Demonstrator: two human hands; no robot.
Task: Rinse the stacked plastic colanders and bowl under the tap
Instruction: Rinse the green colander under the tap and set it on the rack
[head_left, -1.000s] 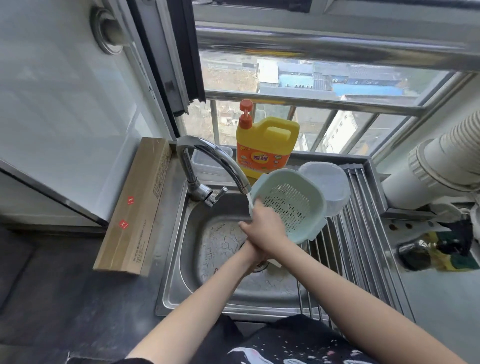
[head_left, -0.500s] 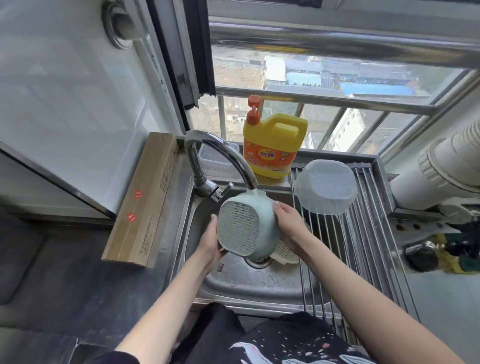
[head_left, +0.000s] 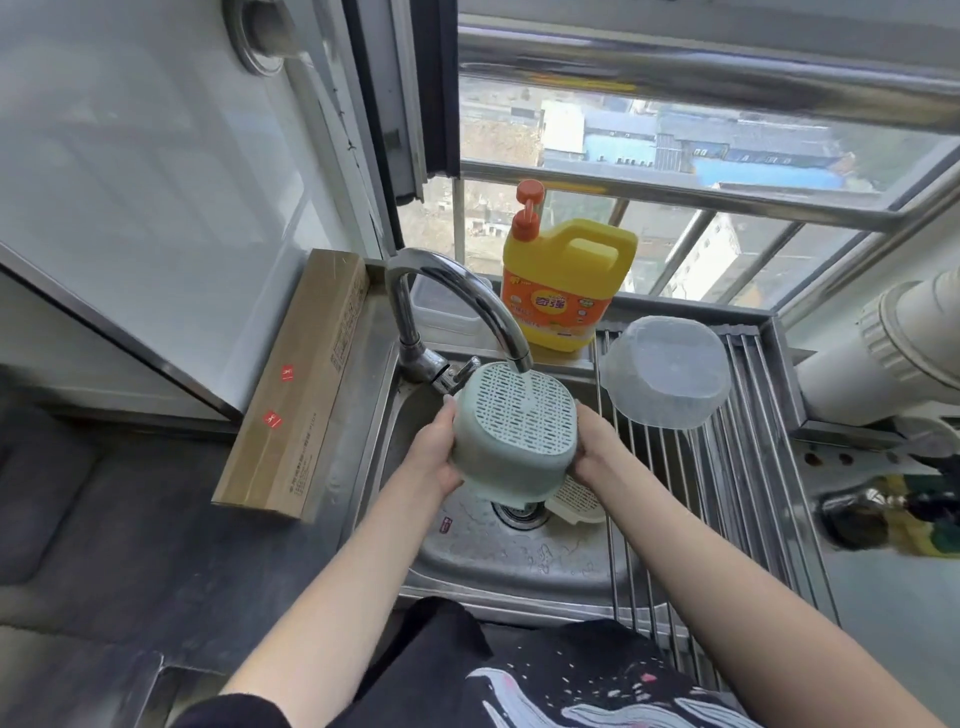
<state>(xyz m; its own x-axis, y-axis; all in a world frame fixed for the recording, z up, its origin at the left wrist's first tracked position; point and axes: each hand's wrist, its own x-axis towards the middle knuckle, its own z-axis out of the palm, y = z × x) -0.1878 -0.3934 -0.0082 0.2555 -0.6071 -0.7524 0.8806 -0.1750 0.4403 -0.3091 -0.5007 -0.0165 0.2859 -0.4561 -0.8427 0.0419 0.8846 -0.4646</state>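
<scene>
You get bright daylight through the window (head_left: 675, 218); edges bend wide-angle, and the right margin looks perhaps motion-blurred.

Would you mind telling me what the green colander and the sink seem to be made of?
Green colander: apparently matte moulded plastic, judging by its uniform pale colour and neat slotted base. Sink: likely stainless steel, given its grey reflective sheen.

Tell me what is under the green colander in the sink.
Below the green colander lie the sink drain and part of a cream colander. The rest of both is covered.
</scene>
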